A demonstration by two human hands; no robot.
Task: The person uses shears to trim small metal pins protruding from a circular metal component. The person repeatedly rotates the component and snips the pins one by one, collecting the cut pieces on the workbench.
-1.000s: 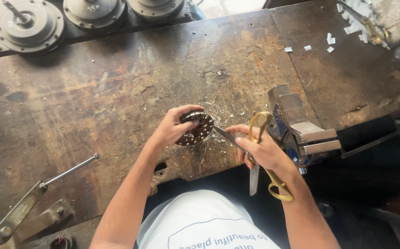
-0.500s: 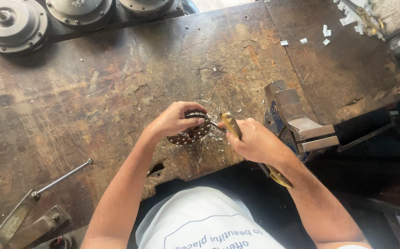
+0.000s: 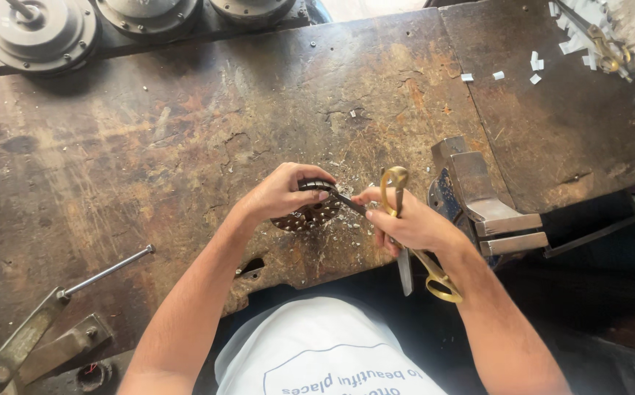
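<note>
My left hand (image 3: 277, 196) grips a round, dark metal part with a ring of small holes (image 3: 308, 213), held on the near edge of the worn wooden bench (image 3: 186, 146). My right hand (image 3: 414, 223) pinches a thin dark strip (image 3: 346, 202) whose tip reaches into the round part under my left thumb. The same hand also carries brass-handled scissors (image 3: 440, 281); one loop stands above the fingers and the blade hangs down past the bench edge.
A metal bench vise (image 3: 482, 201) sits just right of my right hand. Round grey motor housings (image 3: 36, 29) line the far edge. A steel rod on a lever bracket (image 3: 105, 271) lies at the near left. White paper scraps (image 3: 535, 66) and another brass tool (image 3: 606, 47) lie far right.
Both hands stay at the round part. My right hand has edged nearer to it with the strip, and the scissors have swung slightly in the hand.
</note>
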